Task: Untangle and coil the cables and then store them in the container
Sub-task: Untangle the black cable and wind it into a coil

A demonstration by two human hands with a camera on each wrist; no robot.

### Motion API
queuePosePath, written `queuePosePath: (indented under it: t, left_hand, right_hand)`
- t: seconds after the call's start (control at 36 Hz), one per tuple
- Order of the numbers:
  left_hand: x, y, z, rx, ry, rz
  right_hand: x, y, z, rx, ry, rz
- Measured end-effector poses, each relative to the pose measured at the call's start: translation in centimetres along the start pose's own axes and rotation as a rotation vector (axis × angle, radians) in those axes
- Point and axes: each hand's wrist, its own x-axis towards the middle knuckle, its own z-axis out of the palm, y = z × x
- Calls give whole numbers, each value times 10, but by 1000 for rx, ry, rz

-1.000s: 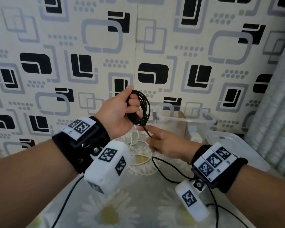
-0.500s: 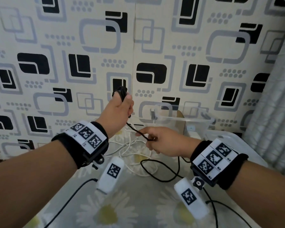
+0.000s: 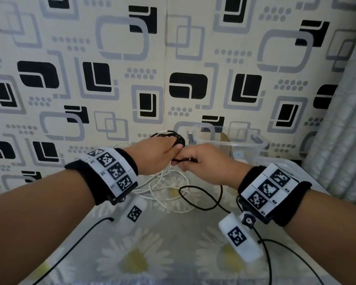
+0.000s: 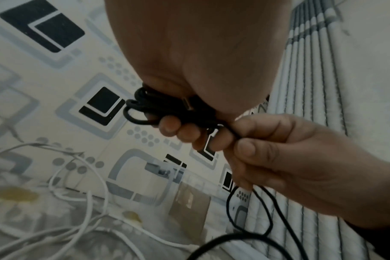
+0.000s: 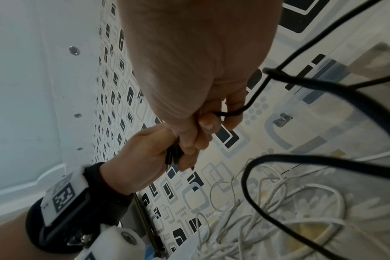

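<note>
Left hand (image 3: 154, 155): I am gripping the black cable (image 4: 145, 105) as a small bundle of loops, fingers (image 4: 169, 126) curled round it, held above the table (image 3: 173, 243).
Right hand (image 3: 206, 161): I am pinching the same cable just beside the bundle; the free run is hanging from this hand and looping on the table.
Handling, black cable: I am judging it light, limp and thin, likely to spring open if my grip loosens; best held across all loops at once.
White cable (image 3: 164, 186): it is lying tangled on the table below my hands, untouched; I am expecting it to be as soft.
Container (image 3: 243, 140): it is standing clear-walled behind my right hand, near the wall (image 3: 173, 58).
Hidden: my palm is covering most of the coil, so I cannot count the loops; the cable's plugs are hard to make out, and the container's inside is too faint to read.
</note>
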Motion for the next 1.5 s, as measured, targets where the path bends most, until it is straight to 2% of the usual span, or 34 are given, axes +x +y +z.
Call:
queuePosePath:
  t: [0.17,0.44,0.58,0.67,0.75,0.83,0.89,0.92,1.03,1.11,1.28,1.36,1.5]
  left_hand:
    - [-4,-3,-2,-154,-52,-79]
    - [-11,2,-10,-423,-323,-192]
    - [-18,5,-13,-921,-428,-190]
    - [-20,6,-16,-1108,-445,-198]
    - [-21,5,-19,-1230,-432,-213]
    - [-21,2,-21,-1326,-387,-225]
    - [-21,0,-23,-1383,-341,-233]
    - [-20,0,-25,-1415,-315,-238]
    - [-19,-1,-28,-1568,-201,-248]
    - [-14,-7,-31,-1657,-62,-275]
    - [-10,-27,-37,-1746,241,-427]
    - [-11,-39,-47,-1826,377,-489]
    - [-11,-57,-60,-1904,457,-564]
  right_hand:
    - [0,2,-7,-127,125,-132]
    - [-2,12,-12,-56,260,-60]
    - [-1,22,-10,-87,200,-42]
    - [-4,32,-7,-119,165,92]
    - [-10,31,-6,-83,181,157]
    - [-13,32,-4,0,285,165]
    - [-12,32,-4,-10,395,158]
    - [-12,32,-5,-17,401,163]
    - [-11,33,-5,76,231,183]
    - [-12,38,-8,34,211,218]
    - [-20,67,-31,-326,120,279]
    - [-29,92,-43,-479,41,373]
    - [-46,121,-54,-551,-62,477]
